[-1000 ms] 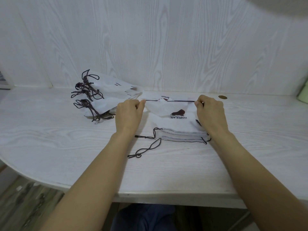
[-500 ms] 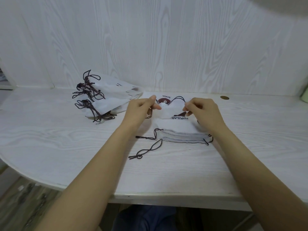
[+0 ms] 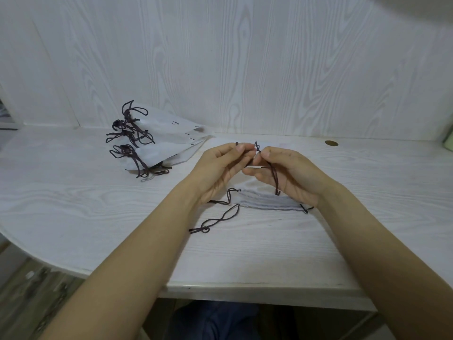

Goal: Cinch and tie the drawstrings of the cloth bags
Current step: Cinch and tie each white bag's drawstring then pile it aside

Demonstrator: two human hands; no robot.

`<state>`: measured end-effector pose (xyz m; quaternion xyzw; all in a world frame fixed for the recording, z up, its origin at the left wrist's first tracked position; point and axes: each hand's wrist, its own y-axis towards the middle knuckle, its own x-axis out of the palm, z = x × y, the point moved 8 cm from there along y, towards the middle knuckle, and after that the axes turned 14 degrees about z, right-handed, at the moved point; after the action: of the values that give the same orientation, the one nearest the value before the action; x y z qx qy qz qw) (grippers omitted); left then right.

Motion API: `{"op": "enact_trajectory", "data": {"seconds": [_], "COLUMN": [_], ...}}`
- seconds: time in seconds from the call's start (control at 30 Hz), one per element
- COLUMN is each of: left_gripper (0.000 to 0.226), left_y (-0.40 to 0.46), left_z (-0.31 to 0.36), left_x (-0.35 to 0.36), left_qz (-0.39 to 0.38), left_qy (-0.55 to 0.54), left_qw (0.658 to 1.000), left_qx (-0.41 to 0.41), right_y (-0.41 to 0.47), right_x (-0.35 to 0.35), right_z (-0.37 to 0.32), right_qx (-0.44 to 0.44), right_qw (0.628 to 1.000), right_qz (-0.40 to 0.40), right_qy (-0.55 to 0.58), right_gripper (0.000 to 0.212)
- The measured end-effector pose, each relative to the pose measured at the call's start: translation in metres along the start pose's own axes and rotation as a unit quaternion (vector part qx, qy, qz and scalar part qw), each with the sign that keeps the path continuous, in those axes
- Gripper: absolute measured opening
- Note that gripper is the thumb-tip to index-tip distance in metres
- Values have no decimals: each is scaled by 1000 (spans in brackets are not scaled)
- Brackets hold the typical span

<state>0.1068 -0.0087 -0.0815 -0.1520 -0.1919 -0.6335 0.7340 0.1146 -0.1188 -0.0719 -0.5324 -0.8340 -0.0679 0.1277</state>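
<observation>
Where white table (image 3: 73, 204) meets white panelled wall (image 3: 245, 57), hands (image 3: 255, 165) pinch drawstring (image 3: 273, 175).

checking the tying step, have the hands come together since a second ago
Yes. The left hand and right hand moved inward and now meet over the flat stack of bags, pinching the drawstring.

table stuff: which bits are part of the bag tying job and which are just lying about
Part of the job:
- left hand and right hand, both pinching the dark drawstring
- stack of untied cloth bags
- loose cord from that stack
- pile of tied bags

Just lying about:
- brass-coloured disc on the table
- green object at the right edge
</observation>
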Motion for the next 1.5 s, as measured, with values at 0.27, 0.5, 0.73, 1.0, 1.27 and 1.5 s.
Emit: {"op": "enact_trajectory", "data": {"seconds": [0.27,0.5,0.73,1.0,1.27,1.5], "left_gripper": [22,40,59,52,42,45], "left_y": [1,-3,-3,-2,-2,-6], "left_z": [7,9,7,7,9,0], "left_x": [-8,0,2,-1,-1,9], "left_qz": [30,-35,-36,-3,-9,-65], "left_qy": [25,26,70,135,189,225], "left_qw": [999,999,997,990,977,968], "left_qx": [8,-22,6,36,98,86], "right_y": [-4,-2,-8,-10,-7,-4], "right_x": [-1,-3,-7,1,4,3], "right_z": [-1,-4,-25,-26,-23,-19], "right_qx": [0,-97,-315,-431,-412,-404], "right_qw": [999,968,818,721,759,751], "right_qz": [1,18,120,100,70,68], "right_qy": [-44,-230,-465,-533,-499,-518], "right_gripper": [29,25,13,23,15,12]}}
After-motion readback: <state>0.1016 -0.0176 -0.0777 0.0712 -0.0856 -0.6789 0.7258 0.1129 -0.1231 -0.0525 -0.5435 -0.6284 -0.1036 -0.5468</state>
